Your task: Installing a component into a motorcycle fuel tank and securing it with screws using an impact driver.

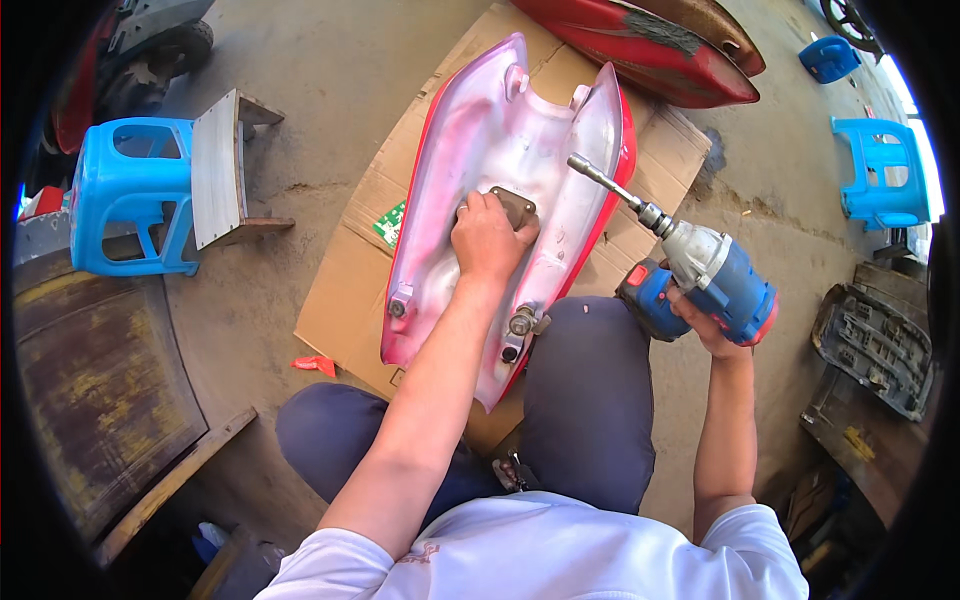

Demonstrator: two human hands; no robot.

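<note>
A motorcycle fuel tank [518, 130] lies upside down before my knees, its pinkish-white underside up and red paint along its edges. In the hollow down its middle, my left hand [484, 238] grips a small dark metal plate [515, 204] with holes at its corners. The fingers hide part of the plate, and it rests against the tank. A brass-coloured fitting [523, 320] sticks out at the tank's near right end. Off to the right of the tank, my right hand [708, 322] is wrapped around a blue cordless impact wrench [708, 268]. Its long socket extension [604, 181] points up and left, over the tank's right edge.
Flattened cardboard [350, 290] lies beneath the tank. Other red tanks [650, 50] lie beyond it. A blue stool [135, 190] and a wooden stool [217, 170] stand left, another blue stool [880, 170] far right. A worn wooden board [110, 390] is at left.
</note>
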